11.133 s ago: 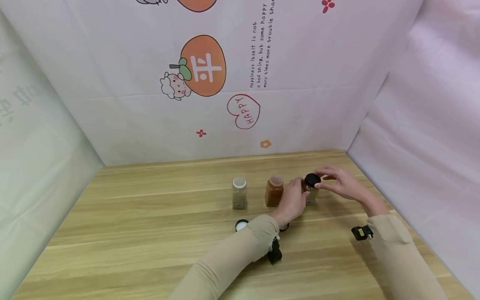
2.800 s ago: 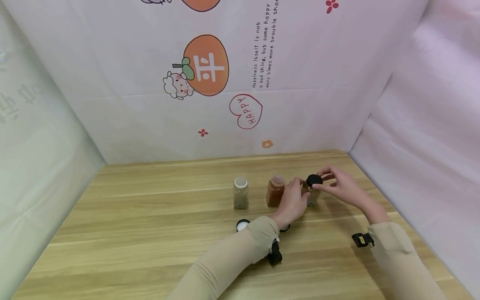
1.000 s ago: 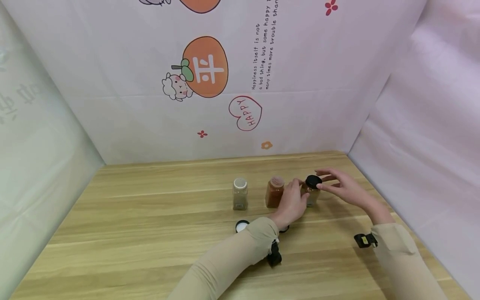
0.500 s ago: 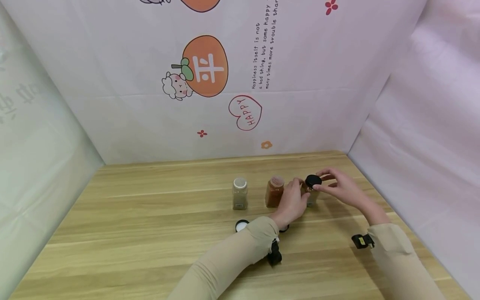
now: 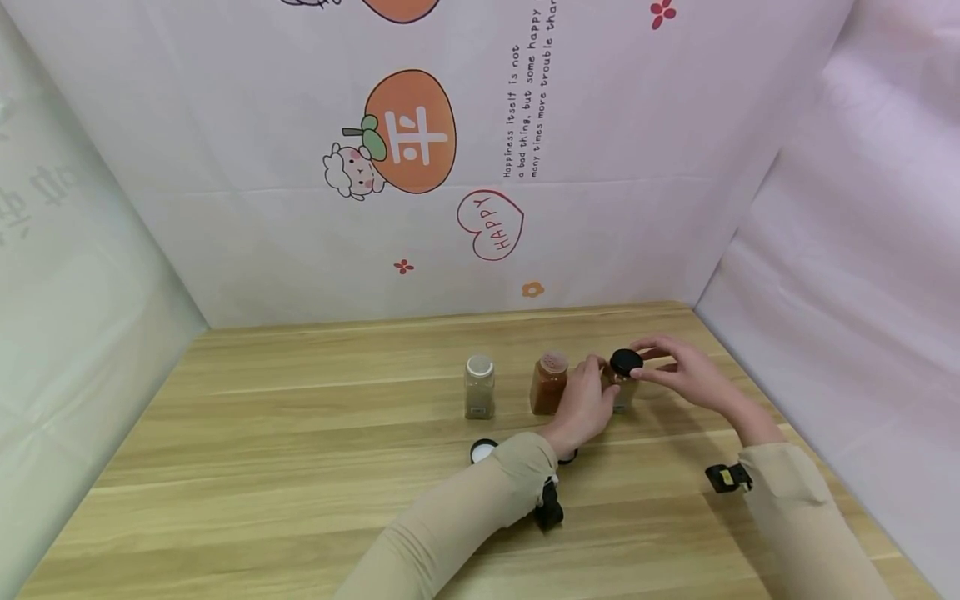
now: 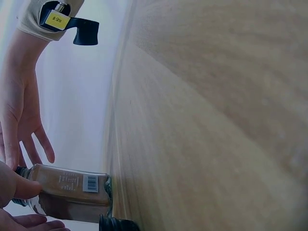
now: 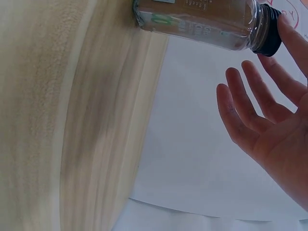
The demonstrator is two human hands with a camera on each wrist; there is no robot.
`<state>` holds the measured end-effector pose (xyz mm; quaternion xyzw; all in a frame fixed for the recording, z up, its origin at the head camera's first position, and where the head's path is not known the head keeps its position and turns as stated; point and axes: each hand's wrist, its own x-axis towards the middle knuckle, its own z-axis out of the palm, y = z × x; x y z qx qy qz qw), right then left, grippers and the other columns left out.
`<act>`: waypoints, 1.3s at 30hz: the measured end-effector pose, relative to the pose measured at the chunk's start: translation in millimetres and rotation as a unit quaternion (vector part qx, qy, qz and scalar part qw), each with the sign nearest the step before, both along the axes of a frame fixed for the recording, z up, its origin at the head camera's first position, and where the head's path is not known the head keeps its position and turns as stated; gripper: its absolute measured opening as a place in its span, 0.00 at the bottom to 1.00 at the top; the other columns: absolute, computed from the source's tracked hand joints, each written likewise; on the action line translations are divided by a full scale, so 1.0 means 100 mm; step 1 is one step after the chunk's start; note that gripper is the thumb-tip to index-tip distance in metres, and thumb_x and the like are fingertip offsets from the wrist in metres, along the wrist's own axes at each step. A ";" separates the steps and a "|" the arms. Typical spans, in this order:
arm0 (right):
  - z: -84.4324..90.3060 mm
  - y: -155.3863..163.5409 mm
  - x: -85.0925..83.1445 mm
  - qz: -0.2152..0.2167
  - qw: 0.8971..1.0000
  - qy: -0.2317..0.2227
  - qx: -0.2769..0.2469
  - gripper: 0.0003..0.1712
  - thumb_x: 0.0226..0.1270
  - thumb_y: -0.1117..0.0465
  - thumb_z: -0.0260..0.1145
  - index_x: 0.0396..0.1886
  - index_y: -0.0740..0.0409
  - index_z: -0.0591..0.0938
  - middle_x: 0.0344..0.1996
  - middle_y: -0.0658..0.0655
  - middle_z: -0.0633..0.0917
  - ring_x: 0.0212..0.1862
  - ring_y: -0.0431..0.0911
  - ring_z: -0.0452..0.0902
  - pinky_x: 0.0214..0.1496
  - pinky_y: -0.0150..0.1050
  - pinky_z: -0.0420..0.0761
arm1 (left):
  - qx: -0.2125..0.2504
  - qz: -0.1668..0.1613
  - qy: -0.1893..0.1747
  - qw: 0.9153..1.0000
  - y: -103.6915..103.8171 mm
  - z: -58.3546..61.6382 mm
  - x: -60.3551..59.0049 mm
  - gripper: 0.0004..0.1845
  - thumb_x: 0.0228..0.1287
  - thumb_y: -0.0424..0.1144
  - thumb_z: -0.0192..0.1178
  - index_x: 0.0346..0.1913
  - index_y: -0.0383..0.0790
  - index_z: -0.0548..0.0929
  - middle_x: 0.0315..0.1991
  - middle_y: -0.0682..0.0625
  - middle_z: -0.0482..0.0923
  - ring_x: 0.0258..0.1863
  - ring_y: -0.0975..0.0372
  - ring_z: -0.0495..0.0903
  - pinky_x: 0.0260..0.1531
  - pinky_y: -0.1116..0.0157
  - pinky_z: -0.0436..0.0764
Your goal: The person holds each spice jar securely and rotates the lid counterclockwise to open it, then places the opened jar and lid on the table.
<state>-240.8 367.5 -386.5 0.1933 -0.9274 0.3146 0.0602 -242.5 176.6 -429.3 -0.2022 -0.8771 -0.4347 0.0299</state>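
A clear spice jar of brown powder [image 6: 72, 187] stands upright at the right of the row, with a black screw cap [image 5: 626, 362] on its neck. My left hand [image 5: 585, 406] grips the jar's body from the left, thumb on the near side. With thumb and index finger my right hand [image 5: 686, 373] pinches the cap's rim; its other fingers spread free in the right wrist view. Just left of my left hand is a jar of reddish powder [image 5: 549, 392], capless, its perforated top showing. Farther left stands a jar of pale powder [image 5: 479, 393], also capless.
On the wooden table [image 5: 262, 467] lies an upturned black cap with white lining [image 5: 483, 451]. Another black cap [image 5: 570, 457] is partly hidden behind my left wrist. White printed cloth [image 5: 600, 233] walls the back; plain cloth [image 5: 847, 275] rises close on the right.
My right hand and wrist shift slightly back and forth, with thumb and fingers changing place a little around the cap. My left hand and the jars stay put.
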 end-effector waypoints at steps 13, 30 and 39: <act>-0.01 0.09 -0.01 0.055 0.998 -0.004 0.020 0.24 0.71 0.57 0.58 0.64 0.56 0.72 0.62 0.63 0.73 0.55 0.60 0.75 0.51 0.53 0.78 | -0.002 -0.004 -0.014 1.000 0.00 -0.01 0.01 0.18 0.68 0.41 0.56 0.58 0.43 0.69 0.54 0.48 0.74 0.53 0.61 0.76 0.47 0.69 0.77; -0.02 0.09 0.01 0.052 0.998 -0.025 0.007 0.26 0.72 0.57 0.57 0.67 0.56 0.69 0.64 0.62 0.71 0.57 0.61 0.74 0.50 0.37 0.79 | 0.004 -0.003 -0.013 1.000 -0.01 -0.02 0.01 0.19 0.68 0.42 0.57 0.58 0.44 0.69 0.54 0.48 0.74 0.52 0.62 0.76 0.46 0.70 0.77; -0.03 -0.04 0.02 -0.003 1.000 -0.007 -0.020 0.28 0.66 0.54 0.64 0.63 0.61 0.71 0.58 0.65 0.76 0.54 0.61 0.75 0.52 0.57 0.77 | 0.004 0.000 -0.015 1.000 -0.01 0.00 0.01 0.18 0.68 0.41 0.57 0.58 0.42 0.69 0.54 0.47 0.74 0.53 0.61 0.76 0.47 0.69 0.77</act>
